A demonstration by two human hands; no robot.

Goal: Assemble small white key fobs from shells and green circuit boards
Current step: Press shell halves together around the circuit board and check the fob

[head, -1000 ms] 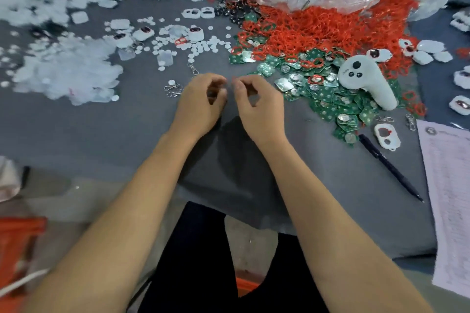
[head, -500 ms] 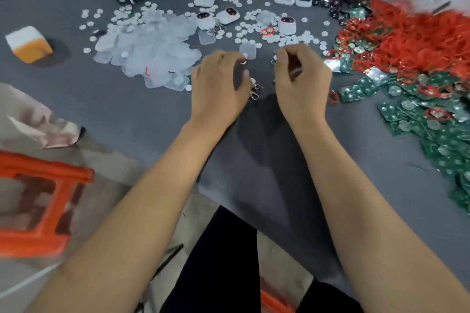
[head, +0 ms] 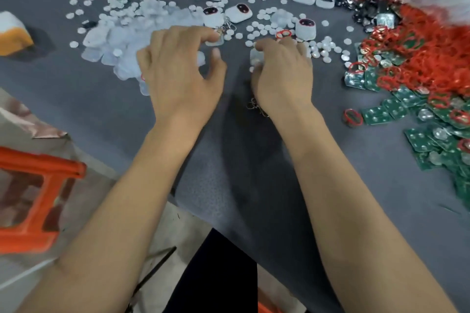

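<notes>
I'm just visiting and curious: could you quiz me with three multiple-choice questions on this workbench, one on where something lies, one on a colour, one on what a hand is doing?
1. Where is the pile of green circuit boards?
A. On the person's right
B. On the person's left
C. On the orange stool

2. What colour are the loose rings heaped beyond the boards?
A. Blue
B. Red
C. Yellow

3. The left hand is:
A. Flat, palm up
B. Clenched in a fist
C. Fingers spread, reaching into the clear plastic pieces

Answers: 1 A, boards lie at the right edge. 2 B, clearly red. 3 C, fingers apart over the pieces.
</notes>
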